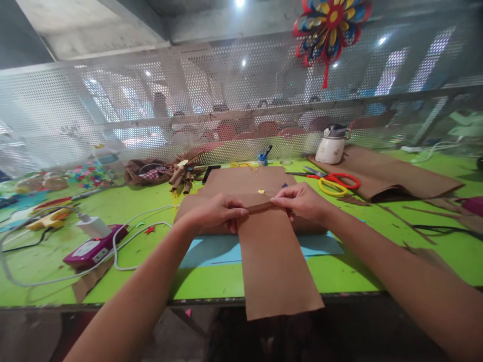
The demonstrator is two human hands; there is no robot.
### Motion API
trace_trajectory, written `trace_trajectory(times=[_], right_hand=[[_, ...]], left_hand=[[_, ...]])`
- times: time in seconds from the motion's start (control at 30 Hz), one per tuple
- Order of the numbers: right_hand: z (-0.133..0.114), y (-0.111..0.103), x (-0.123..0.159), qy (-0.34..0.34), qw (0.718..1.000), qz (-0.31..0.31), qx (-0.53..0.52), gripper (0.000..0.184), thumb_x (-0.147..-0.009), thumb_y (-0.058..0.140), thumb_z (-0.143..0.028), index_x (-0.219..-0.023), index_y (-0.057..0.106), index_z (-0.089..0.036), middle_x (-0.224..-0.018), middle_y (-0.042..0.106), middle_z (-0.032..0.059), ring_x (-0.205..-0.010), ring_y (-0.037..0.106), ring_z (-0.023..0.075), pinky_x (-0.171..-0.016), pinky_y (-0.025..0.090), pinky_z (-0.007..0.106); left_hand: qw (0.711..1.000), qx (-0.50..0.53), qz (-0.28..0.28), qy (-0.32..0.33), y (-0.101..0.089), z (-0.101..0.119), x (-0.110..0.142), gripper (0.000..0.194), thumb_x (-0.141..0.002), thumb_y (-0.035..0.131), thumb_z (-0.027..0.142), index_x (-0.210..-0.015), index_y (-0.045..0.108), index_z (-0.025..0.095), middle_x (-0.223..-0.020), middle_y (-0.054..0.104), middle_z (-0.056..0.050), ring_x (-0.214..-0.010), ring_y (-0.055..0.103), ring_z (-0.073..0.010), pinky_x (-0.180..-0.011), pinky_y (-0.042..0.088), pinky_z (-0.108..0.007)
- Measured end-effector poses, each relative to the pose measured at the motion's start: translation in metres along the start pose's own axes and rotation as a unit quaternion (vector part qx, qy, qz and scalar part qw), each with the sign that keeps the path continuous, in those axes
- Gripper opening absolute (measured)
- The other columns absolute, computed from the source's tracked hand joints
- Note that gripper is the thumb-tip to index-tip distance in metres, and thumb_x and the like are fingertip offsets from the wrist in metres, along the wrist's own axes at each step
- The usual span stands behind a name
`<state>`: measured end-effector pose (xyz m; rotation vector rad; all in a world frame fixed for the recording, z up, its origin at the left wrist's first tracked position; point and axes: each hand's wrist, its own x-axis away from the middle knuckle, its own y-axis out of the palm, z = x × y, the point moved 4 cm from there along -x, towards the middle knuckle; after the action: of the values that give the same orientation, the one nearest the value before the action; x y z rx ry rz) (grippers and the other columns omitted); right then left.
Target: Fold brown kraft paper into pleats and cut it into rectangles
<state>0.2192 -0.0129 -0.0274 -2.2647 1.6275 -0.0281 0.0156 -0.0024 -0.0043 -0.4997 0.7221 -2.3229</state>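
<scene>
A strip of brown paper (277, 266) hangs toward me past the table's front edge, its far end folded over into a narrow band. My left hand (221, 211) pinches the left end of that fold. At the right end, my right hand (298, 201) grips the fold between thumb and fingers. Beneath and behind it lie larger brown paper pieces (241, 180), partly covered by my hands. Light blue paper (213, 251) shows under them on the green table (211, 287). A small yellow scrap (261, 191) sits just beyond the fold.
Red-handled scissors (345, 180) and yellow-handled scissors (332, 187) lie to the right, near a white flask (332, 146) and a large brown sheet (400, 173). At left are a purple power strip (94, 249) with a white cable and rolled brown paper tubes (181, 176).
</scene>
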Motion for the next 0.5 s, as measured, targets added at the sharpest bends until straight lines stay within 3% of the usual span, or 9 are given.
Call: trace_trajectory(times=[0.2, 0.33, 0.43, 0.5], right_hand=[[0.004, -0.005, -0.001, 0.001, 0.995, -0.017, -0.097, 0.041, -0.072, 0.068, -0.054, -0.067, 0.064, -0.013, -0.050, 0.057, -0.0018, -0.042, 0.051, 0.0077, -0.043, 0.040, 0.021], [-0.004, -0.007, 0.002, -0.023, 0.979, 0.002, -0.203, 0.039, -0.077, 0.066, -0.049, -0.098, 0.068, -0.016, -0.078, 0.068, 0.0039, -0.067, 0.062, 0.0117, -0.063, 0.051, 0.024], [-0.018, 0.008, 0.010, -0.029, 0.975, -0.089, -0.201, 0.052, -0.072, 0.075, -0.033, -0.121, 0.058, -0.025, -0.100, 0.069, 0.0040, -0.086, 0.064, 0.0151, -0.077, 0.052, 0.029], [-0.027, 0.018, 0.017, -0.034, 0.972, -0.148, -0.177, 0.053, -0.070, 0.076, -0.030, -0.121, 0.059, -0.024, -0.100, 0.069, 0.0049, -0.087, 0.064, 0.0168, -0.075, 0.052, 0.030]], left_hand=[[0.998, 0.064, -0.005, -0.006, -0.006, -0.009, 0.003, 0.034, -0.081, 0.059, 0.047, -0.073, 0.059, 0.014, -0.051, 0.057, 0.002, -0.048, 0.054, -0.0096, -0.049, 0.038, -0.019], [0.982, 0.190, 0.004, 0.013, -0.002, -0.007, 0.006, 0.031, -0.080, 0.062, 0.044, -0.076, 0.059, 0.014, -0.049, 0.056, 0.003, -0.045, 0.050, -0.0077, -0.047, 0.035, -0.019], [0.964, 0.263, -0.029, 0.027, 0.009, -0.001, 0.005, 0.030, -0.078, 0.065, 0.042, -0.074, 0.058, 0.014, -0.050, 0.053, 0.004, -0.044, 0.048, -0.0069, -0.048, 0.034, -0.020], [0.959, 0.272, -0.072, 0.036, 0.019, 0.002, 0.001, 0.031, -0.077, 0.067, 0.042, -0.073, 0.057, 0.013, -0.054, 0.054, 0.004, -0.046, 0.049, -0.0067, -0.049, 0.035, -0.020]])
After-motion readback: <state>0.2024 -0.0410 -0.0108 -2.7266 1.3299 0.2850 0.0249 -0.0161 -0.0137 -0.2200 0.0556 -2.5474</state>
